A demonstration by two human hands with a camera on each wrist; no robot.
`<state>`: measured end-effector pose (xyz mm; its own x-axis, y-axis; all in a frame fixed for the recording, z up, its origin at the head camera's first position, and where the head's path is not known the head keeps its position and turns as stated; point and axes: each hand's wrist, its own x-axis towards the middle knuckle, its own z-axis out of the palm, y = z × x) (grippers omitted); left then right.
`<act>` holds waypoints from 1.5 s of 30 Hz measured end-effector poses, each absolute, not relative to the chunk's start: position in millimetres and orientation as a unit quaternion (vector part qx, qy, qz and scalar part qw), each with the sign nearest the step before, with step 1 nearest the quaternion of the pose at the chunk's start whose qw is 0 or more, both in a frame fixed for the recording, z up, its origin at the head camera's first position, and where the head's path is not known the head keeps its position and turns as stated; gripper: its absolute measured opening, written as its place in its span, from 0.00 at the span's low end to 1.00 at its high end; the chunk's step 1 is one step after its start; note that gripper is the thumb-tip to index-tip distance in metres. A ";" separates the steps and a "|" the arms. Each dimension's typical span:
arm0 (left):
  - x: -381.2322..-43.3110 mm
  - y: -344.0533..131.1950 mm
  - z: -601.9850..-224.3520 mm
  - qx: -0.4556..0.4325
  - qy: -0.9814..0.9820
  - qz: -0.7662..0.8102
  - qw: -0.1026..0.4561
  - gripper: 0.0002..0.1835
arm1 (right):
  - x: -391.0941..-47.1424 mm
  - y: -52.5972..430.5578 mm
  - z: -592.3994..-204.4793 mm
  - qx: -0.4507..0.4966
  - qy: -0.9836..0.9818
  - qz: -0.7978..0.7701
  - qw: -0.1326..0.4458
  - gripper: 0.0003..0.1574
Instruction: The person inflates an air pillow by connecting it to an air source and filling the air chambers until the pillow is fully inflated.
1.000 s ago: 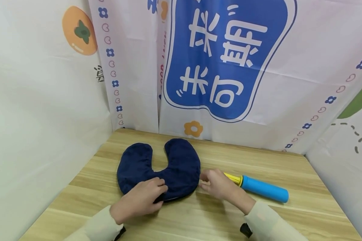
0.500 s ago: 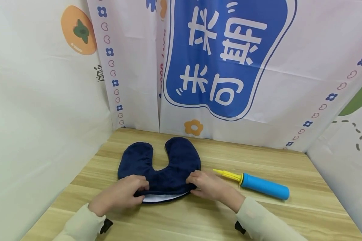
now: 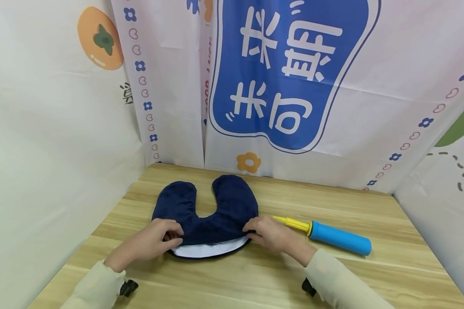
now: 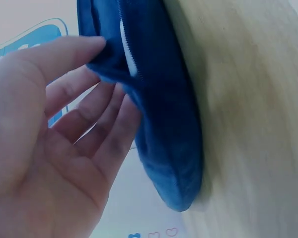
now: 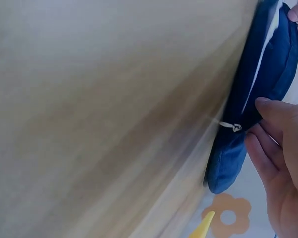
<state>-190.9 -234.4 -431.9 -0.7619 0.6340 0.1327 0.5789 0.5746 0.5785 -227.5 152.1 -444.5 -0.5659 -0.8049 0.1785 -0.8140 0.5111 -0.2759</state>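
Observation:
A navy, plush U-shaped neck pillow (image 3: 232, 201) lies on the table with its curved side toward me. Along that near side a zipper opening gapes, and white lining (image 3: 210, 249) shows inside. At the left end of the opening, my left hand (image 3: 147, 240) pinches the upper fabric between thumb and fingers. My right hand (image 3: 272, 234) pinches the fabric at the right end, its fingertips partly hidden behind the cloth. In the right wrist view a metal zipper pull (image 5: 231, 127) hangs close to the right thumb.
Right of the pillow lies a blue hand pump (image 3: 340, 238) with a yellow nozzle (image 3: 291, 223) pointing left. The wood-grain table (image 3: 232, 283) is bordered by printed white sheets (image 3: 174, 86) at the back and both sides.
Both hands have taken hold of the pillow's near edge. The left hand has moved left, the right hand came onto the fabric, and the opening now gapes wider, showing white lining.

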 end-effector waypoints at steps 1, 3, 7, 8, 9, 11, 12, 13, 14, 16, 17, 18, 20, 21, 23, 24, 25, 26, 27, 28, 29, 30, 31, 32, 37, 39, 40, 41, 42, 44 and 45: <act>-191.7 -234.9 -433.1 0.338 0.886 0.314 0.038 0.03 | -228.9 152.3 -443.4 0.463 -0.868 0.180 0.008 0.11; -192.7 -235.1 -434.6 0.326 0.888 0.322 0.032 0.03 | -232.0 152.2 -442.6 0.452 -0.867 0.209 -0.005 0.12; -193.6 -232.8 -435.7 0.292 0.894 0.338 0.038 0.04 | -236.3 150.0 -442.3 0.402 -0.873 0.272 -0.042 0.12; -193.9 -231.5 -435.8 0.282 0.896 0.342 0.038 0.04 | -237.3 149.5 -442.5 0.388 -0.875 0.286 -0.050 0.12; -194.5 -230.2 -436.0 0.273 0.898 0.344 0.036 0.04 | -238.1 148.7 -442.5 0.375 -0.876 0.298 -0.055 0.12; -196.2 -227.1 -436.2 0.257 0.900 0.351 0.029 0.04 | -240.1 146.8 -442.7 0.353 -0.879 0.315 -0.059 0.11; -197.3 -225.5 -436.6 0.246 0.902 0.354 0.025 0.04 | -241.1 145.7 -442.7 0.346 -0.880 0.321 -0.057 0.11; -198.5 -223.9 -437.1 0.237 0.904 0.356 0.018 0.05 | -241.9 144.3 -442.8 0.338 -0.882 0.325 -0.055 0.11; -199.8 -222.6 -437.4 0.230 0.905 0.357 0.010 0.05 | -243.1 142.7 -443.0 0.332 -0.883 0.329 -0.050 0.10; -202.9 -220.3 -438.3 0.212 0.908 0.360 -0.002 0.06 | -245.4 139.4 -443.6 0.321 -0.885 0.336 -0.041 0.09; -204.6 -219.1 -438.9 0.203 0.910 0.360 -0.007 0.06 | -246.5 137.9 -443.9 0.314 -0.886 0.339 -0.037 0.09; -206.0 -217.8 -439.2 0.195 0.912 0.361 -0.012 0.06 | -247.6 136.3 -444.1 0.308 -0.887 0.341 -0.032 0.08; -208.9 -215.4 -439.8 0.179 0.915 0.360 -0.019 0.08 | -249.5 133.3 -444.7 0.295 -0.891 0.344 -0.022 0.07; -210.6 -214.3 -440.1 0.173 0.918 0.357 -0.022 0.08 | -250.2 131.8 -444.8 0.288 -0.894 0.343 -0.017 0.07; -213.5 -211.6 -440.9 0.158 0.923 0.351 -0.029 0.10 | -251.5 129.4 -445.7 0.274 -0.900 0.340 -0.008 0.06; -214.6 -210.3 -441.4 0.152 0.925 0.347 -0.033 0.10 | -251.9 128.2 -446.2 0.268 -0.902 0.338 -0.004 0.06; -215.9 -209.0 -442.0 0.145 0.928 0.341 -0.036 0.10 | -252.3 126.9 -447.0 0.262 -0.905 0.335 -0.002 0.06; -216.3 -207.6 -442.1 0.141 0.931 0.334 -0.039 0.11 | -252.7 125.5 -447.7 0.256 -0.908 0.332 0.000 0.06; -216.7 -206.2 -442.1 0.137 0.934 0.326 -0.041 0.12 | -252.9 124.2 -448.3 0.250 -0.910 0.330 0.000 0.06; -216.8 -204.4 -442.1 0.133 0.937 0.319 -0.042 0.12 | -253.2 122.9 -449.4 0.249 -0.912 0.327 0.000 0.05; -216.7 -202.4 -442.1 0.130 0.941 0.310 -0.044 0.13 | -253.6 121.3 -450.1 0.244 -0.914 0.325 -0.001 0.05; -216.5 -200.4 -441.7 0.129 0.943 0.303 -0.043 0.13 | -253.9 120.1 -451.0 0.242 -0.915 0.322 0.000 0.05; -215.5 -198.6 -440.8 0.128 0.946 0.294 -0.046 0.13 | -254.0 118.5 -451.7 0.239 -0.917 0.318 0.001 0.05; -213.9 -196.4 -439.2 0.128 0.949 0.285 -0.050 0.13 | -254.0 117.1 -452.3 0.239 -0.918 0.315 0.004 0.05; -200.3 -180.1 -427.9 0.169 0.948 0.254 -0.087 0.11 | -254.7 112.6 -455.6 0.239 -0.925 0.295 0.020 0.04; -193.0 -171.4 -423.1 0.210 0.937 0.263 -0.087 0.10 | -254.9 111.3 -456.4 0.236 -0.928 0.289 0.022 0.04; -190.0 -167.0 -421.4 0.232 0.931 0.272 -0.078 0.08 | -255.0 110.7 -456.5 0.233 -0.928 0.289 0.022 0.04; -187.6 -163.0 -420.6 0.251 0.924 0.283 -0.063 0.06 | -255.1 110.0 -456.5 0.231 -0.929 0.287 0.024 0.04; -186.1 -159.7 -420.6 0.268 0.917 0.291 -0.048 0.05 | -255.2 109.2 -456.6 0.228 -0.931 0.286 0.024 0.04; -185.3 -154.6 -423.2 0.285 0.912 0.293 -0.020 0.05 | -255.1 107.3 -457.0 0.229 -0.931 0.283 0.029 0.04; -185.8 -153.4 -425.5 0.288 0.913 0.290 -0.011 0.07 | -254.5 106.2 -457.1 0.227 -0.931 0.284 0.027 0.04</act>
